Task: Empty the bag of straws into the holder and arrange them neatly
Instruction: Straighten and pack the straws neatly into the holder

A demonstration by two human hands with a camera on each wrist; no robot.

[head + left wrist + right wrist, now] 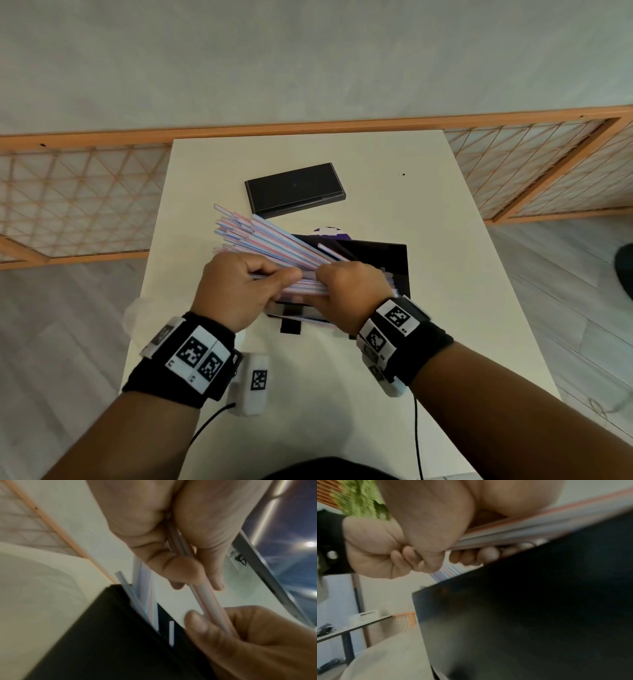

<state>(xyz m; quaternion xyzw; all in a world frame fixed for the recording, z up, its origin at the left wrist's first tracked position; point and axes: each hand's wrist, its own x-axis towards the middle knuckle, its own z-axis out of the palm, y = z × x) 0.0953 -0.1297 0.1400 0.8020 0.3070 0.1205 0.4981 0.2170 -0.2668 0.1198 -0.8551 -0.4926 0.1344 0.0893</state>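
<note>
Striped straws [274, 246] gripped by left hand [236, 291] and right hand [352, 294] over black holder [387, 263].

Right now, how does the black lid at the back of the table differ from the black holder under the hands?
The lid lies flat and apart, untouched; the holder sits nearer, under both hands. The lid carries nothing; the holder has straws lying over it, fanned to the left. The lid shows whole; the holder is partly hidden by the left hand and right hand, which grip the straws. Both are black, rectangular and on the table.
</note>
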